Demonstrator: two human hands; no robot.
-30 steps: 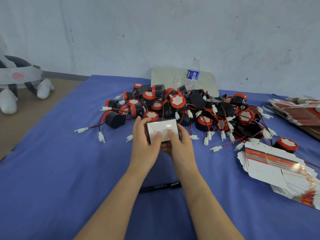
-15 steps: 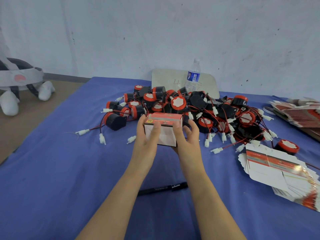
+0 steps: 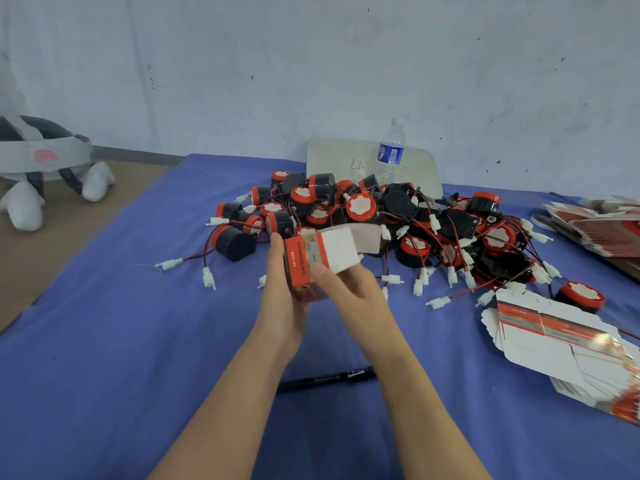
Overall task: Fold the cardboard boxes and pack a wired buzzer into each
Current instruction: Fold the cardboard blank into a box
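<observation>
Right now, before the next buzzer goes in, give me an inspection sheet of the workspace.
Surface: blue cloth covers the table.
Job's things: box folded, one flap open; buzzer pile behind it; flat boxes stacked at right, more far right.
Clutter: black marker near the forearms; water bottle; white board against the wall.
Hands: left hand and right hand both hold the box.
Cables: red and black leads with white plugs sprawl from the pile.
Surroundings: white wall; plush toy on the floor at left.
</observation>
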